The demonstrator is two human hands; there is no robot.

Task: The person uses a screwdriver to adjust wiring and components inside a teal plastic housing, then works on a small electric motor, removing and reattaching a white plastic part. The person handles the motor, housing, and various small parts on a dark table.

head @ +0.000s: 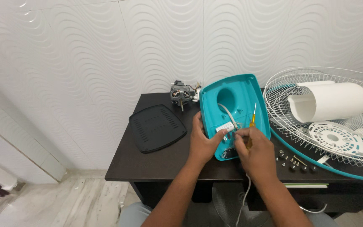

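A teal plastic fan base shell [240, 90] stands tilted on the dark table [156, 162], its hollow inside facing me. My left hand [203, 143] grips the shell's lower left edge, thumb near a small white block on a white cable [227, 114] inside. My right hand [255, 151] holds a yellow-handled screwdriver [253, 120], with the fingers at the wiring in the shell's lower part. The white cable runs down past my right wrist and off the table edge.
A black vented cover plate [156, 127] lies to the left. A grey fan motor [182, 95] sits behind the shell. On the right are a white wire fan guard [282, 84], a white cylindrical housing [330, 101], a white round plate [335, 136] and several loose screws [294, 163].
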